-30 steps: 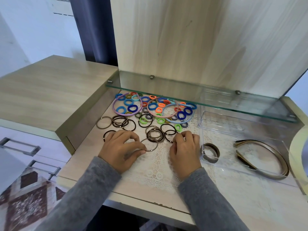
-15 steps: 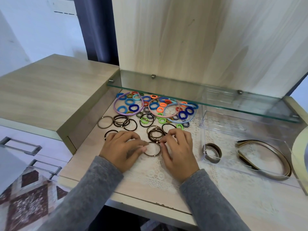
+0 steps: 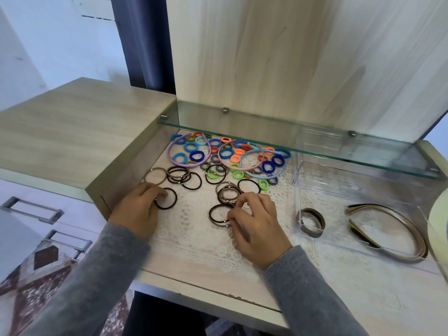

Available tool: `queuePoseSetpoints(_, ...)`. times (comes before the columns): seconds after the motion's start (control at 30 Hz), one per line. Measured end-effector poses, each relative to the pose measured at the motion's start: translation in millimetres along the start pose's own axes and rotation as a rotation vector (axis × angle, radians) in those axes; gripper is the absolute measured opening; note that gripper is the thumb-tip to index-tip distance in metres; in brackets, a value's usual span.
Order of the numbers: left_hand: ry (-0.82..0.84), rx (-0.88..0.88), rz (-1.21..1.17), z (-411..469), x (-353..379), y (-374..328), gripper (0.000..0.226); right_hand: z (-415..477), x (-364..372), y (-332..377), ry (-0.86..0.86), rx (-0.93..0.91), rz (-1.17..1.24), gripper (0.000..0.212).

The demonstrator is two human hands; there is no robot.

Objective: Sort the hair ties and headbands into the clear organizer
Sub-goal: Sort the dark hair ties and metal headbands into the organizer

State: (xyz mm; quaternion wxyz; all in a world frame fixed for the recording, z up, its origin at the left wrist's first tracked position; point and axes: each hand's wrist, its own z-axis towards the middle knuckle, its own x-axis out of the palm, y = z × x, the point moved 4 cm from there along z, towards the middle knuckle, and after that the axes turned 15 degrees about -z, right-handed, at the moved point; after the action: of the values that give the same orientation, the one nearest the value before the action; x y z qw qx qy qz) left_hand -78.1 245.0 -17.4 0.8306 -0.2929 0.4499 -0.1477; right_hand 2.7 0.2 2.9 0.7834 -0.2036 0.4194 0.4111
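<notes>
left sleeve (image 3: pixel 80 284): grey knit, long, snug cuff ending at the wrist | right sleeve (image 3: pixel 308 294): same grey knit, long, cuff at the wrist | left hand (image 3: pixel 138 212): bare, no ring or watch showing | right hand (image 3: pixel 257 226): bare, short plain nails, no jewellery showing

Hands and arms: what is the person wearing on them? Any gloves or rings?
Both arms wear long grey sleeves of soft-looking knit fabric, plain with no pattern or markings. The left sleeve and the right sleeve end at the wrists. The left hand and the right hand are bare: no gloves. No rings, watch or bracelets can be seen.
</notes>
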Motion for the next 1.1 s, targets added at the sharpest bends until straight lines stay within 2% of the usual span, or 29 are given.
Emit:
queuePoseSetpoints(0.2,0.058,0.083,-0.046,5,-9,4,0.028,0,1,0,0.049,0.019,0.036,0.011)
queuePoseSetpoints(0.4,0.097,0.11,-0.058,8,-14,1,0.02,5,6,-21,-0.064,0.308,0.078,0.02)
queuePoseSetpoints(0.53,0.115,0.11,-0.034,11,-13,5,0.015,6,14,-35,-0.031,0.444,0.017,0.021)
queuePoseSetpoints(0.67,0.109,0.136,-0.032,12,-10,1,0.003,11,20,-41,0.028,0.49,0.001,0.02)
queuePoseSetpoints(0.77,0.071,0.157,-0.043,6,-3,-14,0.015,14,23,-44,0.051,0.507,0.002,0.017)
queuePoseSetpoints(0.87,0.043,0.254,-0.085,-5,11,-44,0.022,15,23,-45,0.053,0.516,0.016,0.01)
queuePoseSetpoints(1.1,0.039,0.433,-0.142,-11,40,-80,0.018,13,24,-47,0.028,0.513,0.013,0.003)
